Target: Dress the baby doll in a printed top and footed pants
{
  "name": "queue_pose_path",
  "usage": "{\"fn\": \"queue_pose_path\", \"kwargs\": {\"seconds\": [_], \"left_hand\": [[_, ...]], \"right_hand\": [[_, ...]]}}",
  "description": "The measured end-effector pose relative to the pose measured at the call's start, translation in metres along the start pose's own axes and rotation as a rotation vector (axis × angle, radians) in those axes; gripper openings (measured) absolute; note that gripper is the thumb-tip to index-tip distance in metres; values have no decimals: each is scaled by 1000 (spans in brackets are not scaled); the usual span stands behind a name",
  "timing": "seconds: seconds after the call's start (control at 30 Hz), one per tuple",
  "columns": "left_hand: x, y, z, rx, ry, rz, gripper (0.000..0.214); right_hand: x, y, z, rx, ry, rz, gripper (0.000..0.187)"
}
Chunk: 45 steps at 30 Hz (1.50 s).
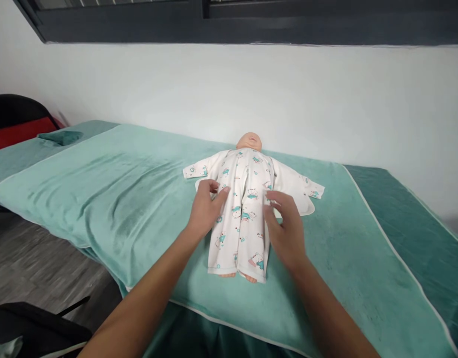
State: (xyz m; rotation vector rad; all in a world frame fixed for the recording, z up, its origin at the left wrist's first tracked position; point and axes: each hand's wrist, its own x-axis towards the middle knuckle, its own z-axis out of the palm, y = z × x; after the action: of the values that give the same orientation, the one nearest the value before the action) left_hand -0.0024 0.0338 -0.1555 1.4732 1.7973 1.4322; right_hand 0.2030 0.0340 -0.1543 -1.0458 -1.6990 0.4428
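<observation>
A baby doll [249,141] lies on its back, its head by the wall and its feet toward me. White printed trousers [238,233] run down its front and legs, with only the toes showing at the hems. The white long-sleeved top [288,180] has its sleeves spread out to both sides, and its lower edges fan out beside the trousers. My left hand [206,209] is at the left side of the trousers, thumb and fingers apart. Opposite it, my right hand [286,226] curves beside the right edge, thumb and fingers apart. Neither hand visibly grips cloth.
A light green blanket [139,189] with pale edging covers the bed, wrinkled on the left. Darker green cloth [396,219] shows at the right. Behind are a white wall [214,89] and a dark window frame [251,25]. A black chair [24,117] stands far left.
</observation>
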Motion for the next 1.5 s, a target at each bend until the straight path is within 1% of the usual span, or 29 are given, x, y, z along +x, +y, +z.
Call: {"fn": "queue_pose_path", "kwargs": {"seconds": [0.07,0.17,0.27,0.33,0.4,0.47,0.53,0.63,0.7,0.77,0.83,0.9,0.97,1.07,1.13,1.2,1.27,1.33,1.43,1.5], "left_hand": [[10,1,9,41,-13,-57,25],[16,-5,11,48,-31,-47,29],[17,-19,7,14,1,-40,30],[17,-28,5,-38,2,-70,31],[20,-34,6,-103,5,-113,33],[26,-34,8,-158,42,-139,30],[38,-29,13,-183,99,-105,22],[68,-17,25,-150,114,46,16],[94,-10,34,-98,83,152,20],[121,-7,43,-19,28,228,23],[143,-7,50,82,-57,265,25],[159,-10,55,168,-136,266,29],[168,-16,56,205,-184,235,33],[174,-25,53,166,-247,173,35],[176,-29,50,128,-312,162,36],[180,-31,46,107,-382,179,36],[184,-31,45,92,-408,205,34],[188,-33,47,88,-355,226,31],[191,-39,55,131,-217,236,28],[191,-44,60,173,-168,254,25]], "right_hand": [[26,0,12,-44,20,-69,25],[48,12,26,-90,21,-94,28],[49,30,35,-47,-39,-29,35],[43,39,38,1,-84,25,41],[39,43,39,39,-109,67,48],[38,43,38,72,-116,109,53],[38,41,38,104,-117,168,60],[41,40,36,117,-136,232,64],[45,41,35,89,-140,238,63],[56,45,35,62,-100,231,61],[74,50,36,59,-49,211,57],[99,58,40,70,-28,195,50],[125,66,46,76,-50,207,40],[155,78,56,76,-105,245,28],[166,85,60,78,-116,278,27],[170,90,60,75,-119,320,29],[172,94,56,68,-152,351,34],[175,97,51,57,-214,355,36],[178,104,46,45,-308,308,33],[180,110,46,37,-307,255,29]]}}
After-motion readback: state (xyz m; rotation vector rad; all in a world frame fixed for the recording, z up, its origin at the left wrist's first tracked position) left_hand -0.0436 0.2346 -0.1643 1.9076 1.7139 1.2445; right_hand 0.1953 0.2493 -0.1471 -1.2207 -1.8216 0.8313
